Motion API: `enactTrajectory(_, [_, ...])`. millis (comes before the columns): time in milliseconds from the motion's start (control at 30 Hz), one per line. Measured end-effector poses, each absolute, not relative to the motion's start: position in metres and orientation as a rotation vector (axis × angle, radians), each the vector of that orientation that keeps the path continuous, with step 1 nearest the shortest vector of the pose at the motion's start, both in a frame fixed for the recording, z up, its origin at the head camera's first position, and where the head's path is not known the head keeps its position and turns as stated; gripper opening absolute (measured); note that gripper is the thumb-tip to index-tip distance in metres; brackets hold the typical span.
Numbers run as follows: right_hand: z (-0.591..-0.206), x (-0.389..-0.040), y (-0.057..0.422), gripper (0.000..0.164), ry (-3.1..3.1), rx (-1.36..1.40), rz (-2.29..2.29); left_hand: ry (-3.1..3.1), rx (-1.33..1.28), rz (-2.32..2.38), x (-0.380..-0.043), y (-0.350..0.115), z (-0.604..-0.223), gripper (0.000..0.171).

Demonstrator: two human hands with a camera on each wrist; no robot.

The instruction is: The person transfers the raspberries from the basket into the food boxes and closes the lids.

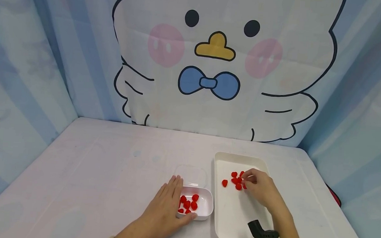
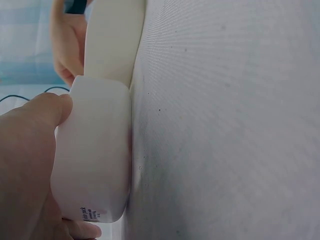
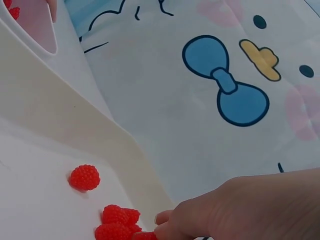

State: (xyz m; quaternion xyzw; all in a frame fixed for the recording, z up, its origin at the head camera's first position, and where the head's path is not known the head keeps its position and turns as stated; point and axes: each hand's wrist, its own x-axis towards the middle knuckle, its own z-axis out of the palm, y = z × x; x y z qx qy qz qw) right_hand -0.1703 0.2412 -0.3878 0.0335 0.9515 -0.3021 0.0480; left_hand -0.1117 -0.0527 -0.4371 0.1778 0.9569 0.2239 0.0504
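Observation:
My left hand point(image 1: 164, 211) lies with straight fingers along the left side of a small white box point(image 1: 208, 206), its thumb across the near rim. Inside the box are several red raspberries point(image 1: 187, 204). In the left wrist view the thumb rests on the top edge of the box point(image 2: 92, 150), and fingers reach past its printed end. Over the white tray point(image 1: 233, 222), my right hand point(image 1: 260, 187) bends down to a cluster of raspberries point(image 1: 234, 180) and pinches one at its edge. That raspberry point(image 3: 145, 236) shows at the fingertips in the right wrist view, partly hidden.
A clear plastic lid point(image 1: 192, 174) lies just behind the box. One raspberry point(image 1: 224, 183) sits apart in the tray, left of the cluster. The tray stands close to the box's right side. A black strap piece point(image 1: 262, 233) is on the right wrist. Printed curtains point(image 1: 207, 109) stand around the table.

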Motion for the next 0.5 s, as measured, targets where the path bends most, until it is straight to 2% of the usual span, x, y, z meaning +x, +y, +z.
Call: enactTrajectory(500, [-0.3892, -0.1682, 0.2344, 0.025, 2.819, 0.053, -1.113, 2.915, 0.560, 0.671, -0.1116, -0.0542, -0.4367, 0.104])
